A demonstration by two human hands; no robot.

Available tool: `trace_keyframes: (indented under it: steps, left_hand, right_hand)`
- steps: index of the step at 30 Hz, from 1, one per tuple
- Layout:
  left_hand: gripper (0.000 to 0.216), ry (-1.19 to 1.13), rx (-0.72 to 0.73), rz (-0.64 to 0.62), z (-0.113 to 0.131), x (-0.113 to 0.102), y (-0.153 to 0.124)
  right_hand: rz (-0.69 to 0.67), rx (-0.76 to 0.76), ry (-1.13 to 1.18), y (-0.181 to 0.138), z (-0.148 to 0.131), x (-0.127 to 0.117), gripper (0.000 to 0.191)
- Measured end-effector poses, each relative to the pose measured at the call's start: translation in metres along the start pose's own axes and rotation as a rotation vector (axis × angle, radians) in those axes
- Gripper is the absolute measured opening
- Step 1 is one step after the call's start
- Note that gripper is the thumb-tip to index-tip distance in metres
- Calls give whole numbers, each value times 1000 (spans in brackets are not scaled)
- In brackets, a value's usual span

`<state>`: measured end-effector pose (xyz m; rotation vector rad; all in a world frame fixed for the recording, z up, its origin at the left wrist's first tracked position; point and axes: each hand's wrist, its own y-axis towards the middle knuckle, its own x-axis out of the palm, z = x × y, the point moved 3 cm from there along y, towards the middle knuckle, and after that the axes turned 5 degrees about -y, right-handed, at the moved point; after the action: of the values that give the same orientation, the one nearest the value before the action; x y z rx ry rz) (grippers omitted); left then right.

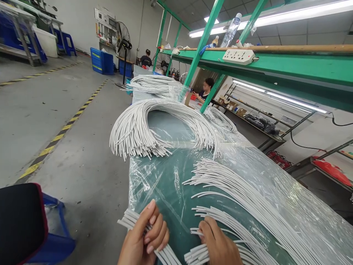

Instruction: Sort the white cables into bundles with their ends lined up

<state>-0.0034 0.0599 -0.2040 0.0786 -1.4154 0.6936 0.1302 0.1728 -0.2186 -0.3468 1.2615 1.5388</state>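
Observation:
My left hand [150, 233] is wrapped round a small bunch of white cables [129, 219], whose cut ends stick out past the thumb at the left edge of the table. Close by on the right, my right hand [217, 243] has its fingers closed on a few white cable ends [195, 232]. Below those fingers lies another cluster of cable ends [196, 254]. A loose group of white cables [220, 215] runs just beyond the right hand. Farther over, a thicker bundle of white cables [237, 187] stretches toward the lower right.
A large looped cable bundle [138, 129] lies ahead on the plastic-covered table [162, 180], with more coils [154, 84] behind it. A green shelf frame [289, 66] carries a power strip [239, 56]. A stool [22, 224] stands at left. Two people sit farther back.

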Motion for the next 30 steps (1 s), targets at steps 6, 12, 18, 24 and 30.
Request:
trace_keyframes:
  steps: [6,12,18,24,30]
  left_hand:
    - [35,-10,15,-13,0,-2,1]
    - [38,-22,-26,6,1,1,0]
    - [34,-96,-105,-78,2,-7,2]
    - [35,-70,-90,-89,2,-10,5]
    - [35,-33,-53,-54,1,-6,6]
  right_hand:
    - [45,0,2,3,-2,-7,27]
    - [90,35,-17,6,-5,-14,42]
    - [76,115,-13,5,-4,-13,46]
    - [34,148,-114,5,-6,-12,25]
    - [-32,144,-236,7,-8,-3,41]
